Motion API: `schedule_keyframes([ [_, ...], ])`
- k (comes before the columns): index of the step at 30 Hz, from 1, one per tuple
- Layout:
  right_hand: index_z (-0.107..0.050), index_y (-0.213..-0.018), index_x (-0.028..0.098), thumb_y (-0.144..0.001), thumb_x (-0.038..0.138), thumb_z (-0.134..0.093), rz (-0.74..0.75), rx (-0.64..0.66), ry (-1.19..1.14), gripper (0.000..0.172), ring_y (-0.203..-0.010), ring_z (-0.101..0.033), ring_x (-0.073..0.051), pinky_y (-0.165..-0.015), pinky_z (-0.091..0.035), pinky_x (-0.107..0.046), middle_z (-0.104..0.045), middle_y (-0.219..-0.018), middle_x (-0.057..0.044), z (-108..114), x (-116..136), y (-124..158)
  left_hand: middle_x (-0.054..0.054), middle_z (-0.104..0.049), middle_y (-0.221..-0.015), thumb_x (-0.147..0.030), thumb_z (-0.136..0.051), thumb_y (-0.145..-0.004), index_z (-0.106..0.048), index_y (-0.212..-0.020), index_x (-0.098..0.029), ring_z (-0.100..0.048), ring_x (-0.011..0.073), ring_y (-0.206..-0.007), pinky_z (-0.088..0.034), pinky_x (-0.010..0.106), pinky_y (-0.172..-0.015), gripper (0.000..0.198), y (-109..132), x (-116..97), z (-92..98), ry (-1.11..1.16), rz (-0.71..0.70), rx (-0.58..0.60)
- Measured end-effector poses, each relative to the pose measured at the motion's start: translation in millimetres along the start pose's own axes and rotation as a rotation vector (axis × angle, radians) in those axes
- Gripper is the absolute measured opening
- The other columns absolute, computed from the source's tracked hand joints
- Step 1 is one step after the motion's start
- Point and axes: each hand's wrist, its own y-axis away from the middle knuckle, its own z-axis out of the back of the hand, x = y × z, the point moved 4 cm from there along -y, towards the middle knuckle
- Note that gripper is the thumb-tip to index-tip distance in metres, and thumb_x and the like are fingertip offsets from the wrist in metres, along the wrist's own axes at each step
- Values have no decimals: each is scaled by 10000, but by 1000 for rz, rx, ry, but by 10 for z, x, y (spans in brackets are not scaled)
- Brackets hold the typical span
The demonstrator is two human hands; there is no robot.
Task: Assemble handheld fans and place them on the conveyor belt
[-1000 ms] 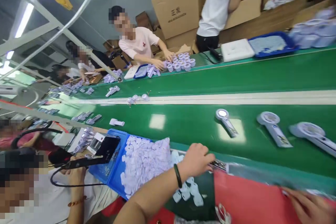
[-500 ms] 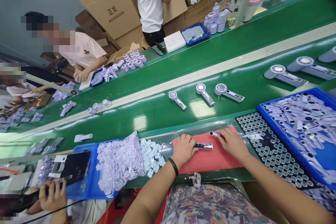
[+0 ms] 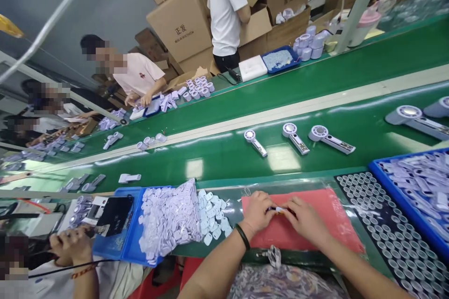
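Both my hands meet over a red mat (image 3: 333,215) at the near edge of the bench. My left hand (image 3: 257,211), with a dark band on its wrist, and my right hand (image 3: 304,220) pinch a small narrow part (image 3: 279,209) between their fingertips; only a pale sliver of it shows. A pile of small lilac plastic pieces (image 3: 175,222) lies just left of my left hand. A black tray of round cells (image 3: 379,224) lies right of the mat.
A green conveyor (image 3: 224,154) carries several lilac hand-held fans (image 3: 329,138). A blue bin of lilac parts (image 3: 417,187) stands at the right. A person at the lower left holds a corded tool (image 3: 70,247). Other people and cardboard boxes (image 3: 182,23) are across the belt.
The view swung down and right to the bench. My hands came together on the red mat and lifted the narrow part that lay between them half a second ago.
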Motion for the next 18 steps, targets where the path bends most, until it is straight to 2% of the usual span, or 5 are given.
schedule_keyframes([
  [4, -666, -898, 241, -914, 418, -453, -60, -15, -220, 277, -1007, -576, -259, -891, -462, -397, -639, -1026, -76, -134, -276, -70, 43, -654, -967, -286, -700, -831, -713, -912, -213, -512, 212, -1056, -391, 386, -1002, 110, 19, 22, -53, -9, 23, -24],
  [8, -658, -1113, 237, -874, 422, -505, -63, 75, -190, 339, -1069, -576, -267, -924, -457, -407, -633, -1174, -88, -285, -432, -43, 36, -662, -1012, -281, -778, -749, -730, -928, -234, -514, 223, -1084, -377, 417, -1070, 191, 142, -2, -103, 16, 123, -40],
  [12, -629, -1240, 288, -910, 391, -471, -84, 104, 26, 380, -1172, -521, -285, -928, -433, -437, -599, -1275, -76, -349, -366, 110, 42, -645, -1103, -269, -734, -780, -742, -1015, -282, -505, 243, -1101, -434, 429, -1016, 235, 282, -84, -156, 36, 305, -58],
  [14, -622, -1257, 294, -934, 355, -440, -111, 103, 144, 376, -1166, -514, -289, -890, -433, -429, -595, -1279, -81, -315, -263, 150, 49, -623, -1158, -229, -674, -813, -744, -1033, -289, -475, 256, -1146, -416, 442, -1047, 238, 277, -147, -143, 11, 332, -58],
  [18, -618, -1262, 270, -962, 316, -424, -127, 124, 253, 361, -1124, -518, -272, -838, -419, -382, -607, -1244, -96, -196, -113, 86, 61, -625, -1096, -180, -612, -839, -749, -1012, -267, -480, 247, -1107, -416, 432, -1044, 237, 145, -191, -80, -34, 333, 9],
])
